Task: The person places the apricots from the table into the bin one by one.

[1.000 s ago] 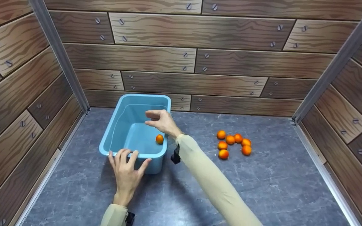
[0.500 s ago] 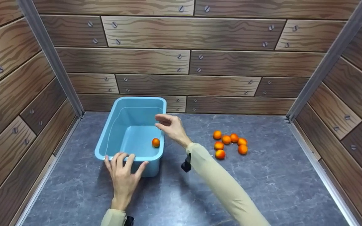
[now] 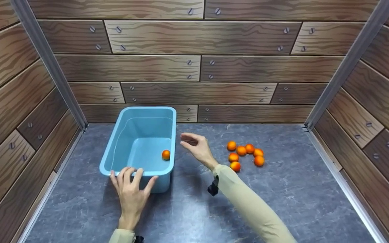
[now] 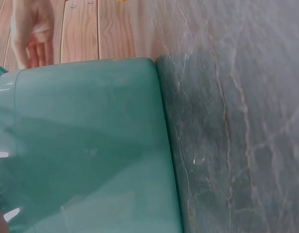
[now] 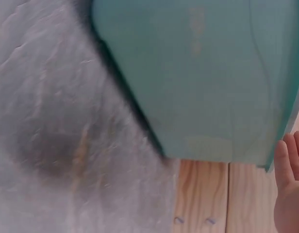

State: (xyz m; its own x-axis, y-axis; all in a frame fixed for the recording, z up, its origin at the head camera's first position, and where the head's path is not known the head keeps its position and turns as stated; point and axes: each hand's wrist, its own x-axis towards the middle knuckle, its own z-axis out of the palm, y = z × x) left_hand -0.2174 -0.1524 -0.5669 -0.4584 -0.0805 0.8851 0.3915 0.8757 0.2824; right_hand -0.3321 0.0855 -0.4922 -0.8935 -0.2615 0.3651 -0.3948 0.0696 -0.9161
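A light blue plastic tub stands on the left of the grey floor, with one small orange lying inside near its right wall. My left hand holds the tub's near rim, fingertips over the edge and thumb spread to the right. Just outside the right rim hovers my right hand, its fingers loosely bent and nothing between them. To the right of that hand, several small oranges lie in a loose cluster on the floor. Both wrist views show the tub's outer wall close by.
Wood-patterned walls enclose the back and both sides, with grey metal strips at the corners. The grey marbled floor runs up to these walls.
My right hand has moved right, from over the tub to outside its right rim. The left hand keeps its place on the near rim. The head view has shifted slightly.
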